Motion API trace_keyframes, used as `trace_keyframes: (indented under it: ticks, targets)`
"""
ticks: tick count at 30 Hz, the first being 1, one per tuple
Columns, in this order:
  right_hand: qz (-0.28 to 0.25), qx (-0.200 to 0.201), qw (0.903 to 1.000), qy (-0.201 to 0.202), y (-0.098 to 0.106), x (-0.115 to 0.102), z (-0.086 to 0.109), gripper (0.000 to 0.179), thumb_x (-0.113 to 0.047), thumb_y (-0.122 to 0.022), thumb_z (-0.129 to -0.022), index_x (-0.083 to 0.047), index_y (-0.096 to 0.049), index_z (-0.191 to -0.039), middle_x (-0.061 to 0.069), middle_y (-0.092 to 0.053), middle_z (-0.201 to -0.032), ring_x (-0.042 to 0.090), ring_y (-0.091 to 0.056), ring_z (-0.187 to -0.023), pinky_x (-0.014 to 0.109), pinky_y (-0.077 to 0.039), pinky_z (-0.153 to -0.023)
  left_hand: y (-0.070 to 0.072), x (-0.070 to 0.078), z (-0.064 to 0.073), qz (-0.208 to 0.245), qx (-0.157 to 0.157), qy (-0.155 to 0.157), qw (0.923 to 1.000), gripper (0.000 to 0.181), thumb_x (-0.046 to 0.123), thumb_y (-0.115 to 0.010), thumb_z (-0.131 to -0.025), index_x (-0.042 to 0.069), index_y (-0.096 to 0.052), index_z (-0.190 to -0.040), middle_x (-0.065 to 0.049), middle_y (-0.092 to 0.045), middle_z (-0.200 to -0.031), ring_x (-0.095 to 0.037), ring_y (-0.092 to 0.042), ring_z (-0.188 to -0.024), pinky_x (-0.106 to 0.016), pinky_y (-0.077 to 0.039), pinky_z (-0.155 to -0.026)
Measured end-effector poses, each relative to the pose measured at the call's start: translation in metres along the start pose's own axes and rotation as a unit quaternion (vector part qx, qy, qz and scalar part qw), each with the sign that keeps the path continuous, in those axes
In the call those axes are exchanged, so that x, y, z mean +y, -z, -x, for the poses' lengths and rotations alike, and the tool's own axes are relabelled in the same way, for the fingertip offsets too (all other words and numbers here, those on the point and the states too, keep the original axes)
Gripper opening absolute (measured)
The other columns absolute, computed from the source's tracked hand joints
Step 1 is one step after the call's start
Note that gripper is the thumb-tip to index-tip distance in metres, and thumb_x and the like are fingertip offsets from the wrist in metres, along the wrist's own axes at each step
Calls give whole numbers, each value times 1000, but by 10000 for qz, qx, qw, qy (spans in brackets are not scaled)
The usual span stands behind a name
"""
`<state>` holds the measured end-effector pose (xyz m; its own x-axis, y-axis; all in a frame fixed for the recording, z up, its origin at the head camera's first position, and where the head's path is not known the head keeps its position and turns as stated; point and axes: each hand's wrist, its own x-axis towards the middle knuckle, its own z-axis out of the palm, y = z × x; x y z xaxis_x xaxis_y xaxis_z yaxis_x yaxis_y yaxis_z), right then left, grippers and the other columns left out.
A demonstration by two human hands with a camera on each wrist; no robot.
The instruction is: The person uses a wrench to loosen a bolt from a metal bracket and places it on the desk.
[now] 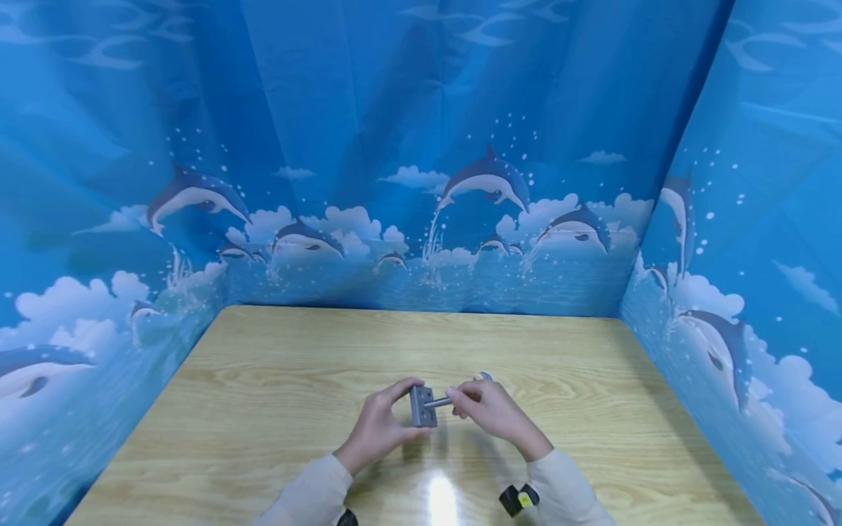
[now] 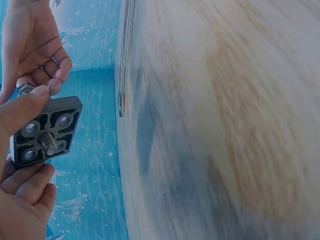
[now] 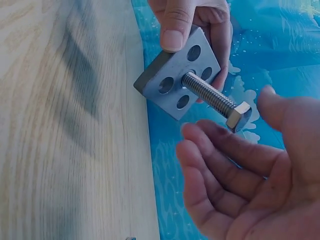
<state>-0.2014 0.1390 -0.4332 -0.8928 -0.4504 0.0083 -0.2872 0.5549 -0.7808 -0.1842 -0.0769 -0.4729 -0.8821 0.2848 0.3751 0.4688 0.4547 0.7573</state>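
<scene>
My left hand (image 1: 381,424) holds a square grey metal plate (image 3: 175,75) by its edges, thumb on one side and fingers on the opposite one. The plate has holes near its corners. A silver hex bolt (image 3: 210,95) passes through its centre, and the threaded tip (image 2: 48,143) sticks out of the ribbed back. Beside the bolt's hex head is my right hand (image 1: 490,413), palm turned toward it. In the right wrist view the thumb and loosely bent fingers stand around the head with a visible gap.
A wood-grain table (image 1: 296,365) lies below the hands. On it is a long slim metal tool (image 2: 123,65); its kind is unclear. Behind the right hand a small metallic end (image 1: 485,376) shows. Blue dolphin-print curtains (image 1: 395,146) surround the table.
</scene>
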Motion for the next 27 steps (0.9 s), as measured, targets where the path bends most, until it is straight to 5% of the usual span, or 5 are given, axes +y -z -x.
trace_keyframes:
  ticks: [4, 9, 15, 20, 27]
  targets:
    - [-50, 251, 9996, -153, 0, -4, 0, 42, -48, -43, -89, -15, -64, -76, 0, -60, -65, 26, -58, -65, 25, -48, -53, 0, 1, 0, 5, 8, -46, 10000, 75, 20, -84, -54, 21, -50, -121, 0, -56, -119, -16, -53, -109, -37, -42, -96]
    - [68, 322, 9993, -166, 0, -6, 0, 32, -45, -53, -85, -16, -64, -76, -5, -58, -64, 19, -55, -61, 25, -47, -49, 1, 2, 1, -24, -4, -62, 10000, 74, 20, -84, -54, 21, -51, -121, 0, -57, -118, -15, -54, -108, -36, -43, -95]
    - [122, 370, 9991, 189, 1, -8, 1, 14, -23, -68, -77, -16, -64, -88, -4, -58, -78, 12, -53, -70, 22, -51, -60, 2, 3, 2, -52, 6, -165, 9999, 75, 20, -84, -54, 20, -50, -121, -1, -57, -118, -17, -54, -107, -37, -44, -94]
    - [-141, 512, 9972, 531, -1, -9, 1, 19, -7, -70, -73, -15, -65, -89, -2, -59, -87, 15, -56, -77, 23, -53, -70, 3, 2, 1, 2, 13, -104, 9999, 75, 20, -84, -54, 22, -50, -121, 0, -57, -119, -16, -54, -107, -39, -42, -95]
    - [-147, 474, 9969, 603, -1, -7, 1, 30, -23, -67, -78, -11, -62, -106, -2, -61, -93, 12, -57, -81, 25, -53, -72, 5, 4, 0, 16, -12, 54, 10000, 75, 19, -83, -54, 22, -50, -121, -1, -56, -120, -16, -53, -109, -37, -41, -96]
